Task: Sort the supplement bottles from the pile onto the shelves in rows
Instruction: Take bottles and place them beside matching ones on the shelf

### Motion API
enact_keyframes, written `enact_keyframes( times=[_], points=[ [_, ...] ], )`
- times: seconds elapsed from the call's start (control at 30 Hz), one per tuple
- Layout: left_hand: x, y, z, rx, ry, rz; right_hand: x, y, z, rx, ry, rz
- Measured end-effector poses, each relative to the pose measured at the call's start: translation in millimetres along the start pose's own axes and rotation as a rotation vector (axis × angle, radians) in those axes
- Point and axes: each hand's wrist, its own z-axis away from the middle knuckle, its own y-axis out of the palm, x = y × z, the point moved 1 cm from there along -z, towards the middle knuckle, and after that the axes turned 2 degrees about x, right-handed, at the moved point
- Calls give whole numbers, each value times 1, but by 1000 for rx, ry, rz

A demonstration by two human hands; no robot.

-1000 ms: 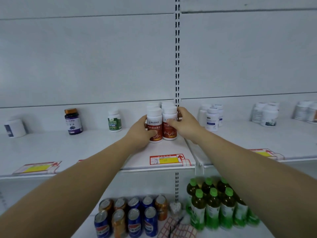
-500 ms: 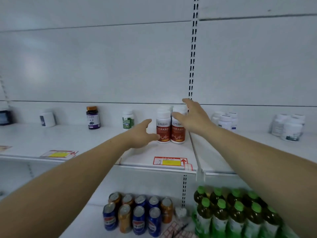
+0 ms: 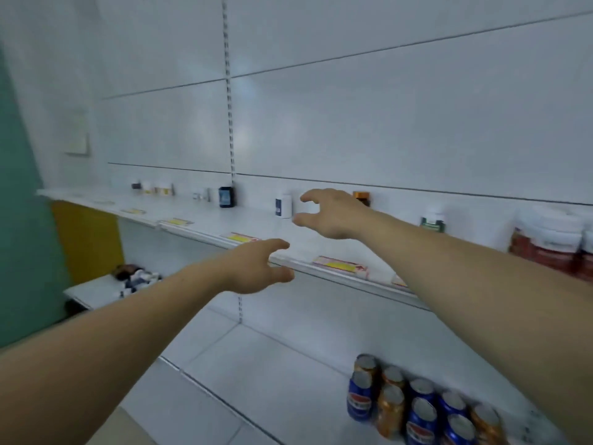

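My right hand (image 3: 333, 213) hovers over the white shelf (image 3: 199, 232), fingers spread and empty, just right of a white bottle with a blue label (image 3: 283, 205). My left hand (image 3: 260, 268) floats in front of the shelf edge, fingers loose, holding nothing. Red-labelled white bottles (image 3: 555, 245) stand in a group at the far right. A green-labelled bottle (image 3: 433, 221), an amber-capped bottle (image 3: 362, 198) partly behind my right hand, and a dark blue bottle (image 3: 226, 196) stand singly along the shelf. A pile of bottles (image 3: 136, 276) lies on a low surface at the left.
Small bottles (image 3: 154, 189) stand at the shelf's far left end. Drink cans (image 3: 414, 409) are grouped on the lower shelf at the right. Yellow price tags (image 3: 340, 264) line the shelf edge. A green wall (image 3: 19, 220) and yellow panel (image 3: 86, 242) are at the left.
The view has swung left. Both hands have let go of the red-labelled bottles and moved left along the shelf; the right hand now hovers by the blue-labelled white bottle.
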Motion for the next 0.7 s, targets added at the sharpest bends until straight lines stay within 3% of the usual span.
enact_keyframes(
  times=[0.37,0.7],
  points=[
    [268,-32,63,134,-275,-7,219,176,-138,215,-210,-116],
    [466,-1,11,176,-512,35,262,369,-274,436,-222,-44]
  ],
)
